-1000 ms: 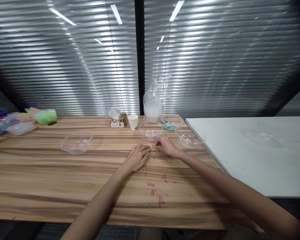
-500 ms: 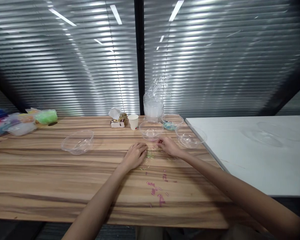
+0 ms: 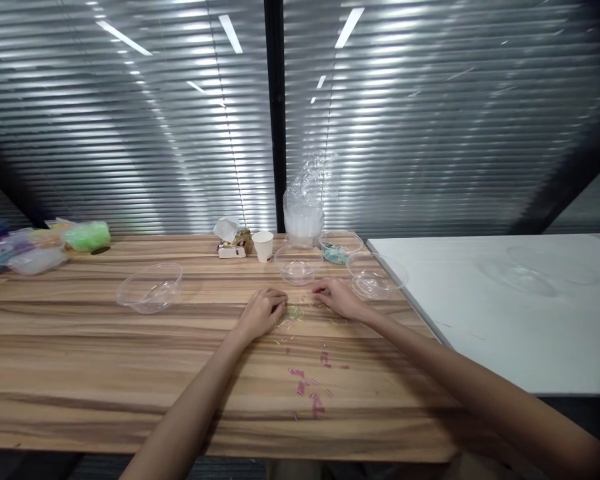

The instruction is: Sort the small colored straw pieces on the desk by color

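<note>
My left hand [image 3: 263, 312] rests on the wooden table with its fingers curled together, at the left side of a small heap of yellow-green tube-shaped pieces [image 3: 295, 312]. Opposite it, just right of the heap, my right hand [image 3: 339, 298] has thumb and fingertips pinched low over the tabletop. Whatever either hand holds is too small or hidden to make out. A few faint pinkish bits lie between the hands. Nearer to me, small pink pieces [image 3: 301, 388] are scattered on the wood. Just beyond the hands stands a clear round bowl [image 3: 299, 272].
Another clear bowl [image 3: 377, 283] stands right, and one with blue bits [image 3: 336, 253] behind it. A further clear bowl [image 3: 150, 297] sits left. At the back are a tissue pack [image 3: 233, 240], paper cup [image 3: 263, 247] and wrapped container stack [image 3: 304, 223]. Coloured bags [image 3: 35, 250] lie far left; a white table [image 3: 505, 333] adjoins right.
The whole view has shifted slightly. My right hand has drawn back a little from the bowl and toward me, still pinched. My left hand stays almost in place beside the yellow-green heap.
</note>
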`<state>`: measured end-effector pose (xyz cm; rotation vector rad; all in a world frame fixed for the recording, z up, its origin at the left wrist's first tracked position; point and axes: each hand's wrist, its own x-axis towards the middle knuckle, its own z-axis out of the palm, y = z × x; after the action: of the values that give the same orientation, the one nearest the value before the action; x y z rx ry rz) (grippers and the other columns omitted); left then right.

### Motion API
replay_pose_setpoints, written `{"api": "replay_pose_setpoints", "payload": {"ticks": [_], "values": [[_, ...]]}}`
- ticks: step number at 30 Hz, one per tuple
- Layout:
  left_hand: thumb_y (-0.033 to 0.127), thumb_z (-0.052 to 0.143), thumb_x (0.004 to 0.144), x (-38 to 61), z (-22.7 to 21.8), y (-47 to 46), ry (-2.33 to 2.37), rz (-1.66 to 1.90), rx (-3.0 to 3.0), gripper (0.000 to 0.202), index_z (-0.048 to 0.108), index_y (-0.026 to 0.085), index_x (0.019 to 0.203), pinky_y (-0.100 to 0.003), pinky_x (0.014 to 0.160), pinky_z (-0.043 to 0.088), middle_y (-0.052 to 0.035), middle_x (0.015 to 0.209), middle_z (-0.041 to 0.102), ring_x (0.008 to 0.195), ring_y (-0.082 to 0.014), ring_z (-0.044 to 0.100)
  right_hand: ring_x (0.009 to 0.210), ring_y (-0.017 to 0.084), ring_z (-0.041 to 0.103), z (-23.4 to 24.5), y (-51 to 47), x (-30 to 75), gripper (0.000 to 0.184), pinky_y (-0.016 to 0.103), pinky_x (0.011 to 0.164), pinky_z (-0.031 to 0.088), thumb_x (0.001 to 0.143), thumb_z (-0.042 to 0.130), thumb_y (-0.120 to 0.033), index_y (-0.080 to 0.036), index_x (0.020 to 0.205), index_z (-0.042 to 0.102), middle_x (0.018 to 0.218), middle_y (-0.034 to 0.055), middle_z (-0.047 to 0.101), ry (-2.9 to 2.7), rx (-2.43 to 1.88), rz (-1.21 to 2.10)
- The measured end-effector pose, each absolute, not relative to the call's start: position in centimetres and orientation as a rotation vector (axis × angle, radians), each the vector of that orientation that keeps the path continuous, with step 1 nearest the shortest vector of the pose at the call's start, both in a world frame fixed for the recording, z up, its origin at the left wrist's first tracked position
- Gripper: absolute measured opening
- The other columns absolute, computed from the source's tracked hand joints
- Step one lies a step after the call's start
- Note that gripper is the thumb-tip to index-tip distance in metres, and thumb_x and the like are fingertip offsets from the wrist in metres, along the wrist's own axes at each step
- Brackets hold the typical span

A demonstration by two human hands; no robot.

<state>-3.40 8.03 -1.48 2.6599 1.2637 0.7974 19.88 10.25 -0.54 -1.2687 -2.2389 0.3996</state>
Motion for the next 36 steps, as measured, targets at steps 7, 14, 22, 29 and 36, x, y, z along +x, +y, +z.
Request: {"api": "replay_pose_setpoints", "payload": {"ticks": [7, 14, 22, 29, 36], "values": [[0.018, 0.044, 0.087, -4.0, -2.0, 9.1, 1.323, 0.912, 2.390, 0.027, 0.066, 0.016, 0.102, -0.031, 0.088, 0.043, -0.0066, 0.100, 0.068, 0.095, -0.0190, 0.059, 0.061, 0.015, 0.057, 0.1, 11.3, 17.7, 0.015, 0.021, 0.056, 0.035, 0.077, 0.060, -0.017, -0.011, 0.067, 0.070, 0.065, 0.0041, 0.066, -2.300, -1.363, 0.528], [0.008, 0.044, 0.083, -4.0, -2.5, 9.5, 1.315, 0.991, 2.190, 0.041, 0.052, 0.016, 0.123, -0.028, 0.087, 0.045, -0.0042, 0.094, 0.070, 0.090, -0.0153, 0.062, 0.055, 0.013, 0.054, 0.5, 12.1, 16.9, 0.008, 0.019, 0.049, 0.031, 0.068, 0.063, -0.011, -0.011, 0.066, 0.070, 0.058, 0.0020, 0.064, -2.357, -1.417, 0.593], [0.008, 0.052, 0.080, -3.2, -2.1, 9.1, 1.562, 0.940, 2.192, 0.038, 0.058, 0.017, 0.116, -0.027, 0.079, 0.046, -0.0039, 0.089, 0.071, 0.084, -0.0169, 0.063, 0.058, 0.014, 0.056, 0.9, 12.4, 16.4, 0.015, 0.019, 0.051, 0.034, 0.064, 0.058, -0.004, -0.011, 0.069, 0.071, 0.065, 0.0040, 0.066, -2.399, -1.437, 0.578], [0.007, 0.053, 0.079, -2.6, -2.2, 8.7, 1.558, 0.914, 2.306, 0.039, 0.059, 0.018, 0.115, -0.026, 0.079, 0.045, -0.0037, 0.088, 0.069, 0.083, -0.0165, 0.061, 0.064, 0.015, 0.058, 1.1, 12.5, 16.2, 0.018, 0.019, 0.054, 0.036, 0.064, 0.056, -0.002, -0.010, 0.073, 0.070, 0.070, 0.0055, 0.068, -2.432, -1.441, 0.560], [0.005, 0.052, 0.078, -2.5, -2.3, 8.8, 1.465, 0.917, 2.381, 0.039, 0.060, 0.017, 0.114, -0.027, 0.079, 0.044, -0.0035, 0.084, 0.069, 0.081, -0.0166, 0.060, 0.065, 0.013, 0.057, 0.9, 12.3, 16.3, 0.021, 0.018, 0.058, 0.037, 0.066, 0.052, 0.000, -0.011, 0.074, 0.068, 0.073, 0.0050, 0.067, -2.484, -1.392, 0.515]]}}
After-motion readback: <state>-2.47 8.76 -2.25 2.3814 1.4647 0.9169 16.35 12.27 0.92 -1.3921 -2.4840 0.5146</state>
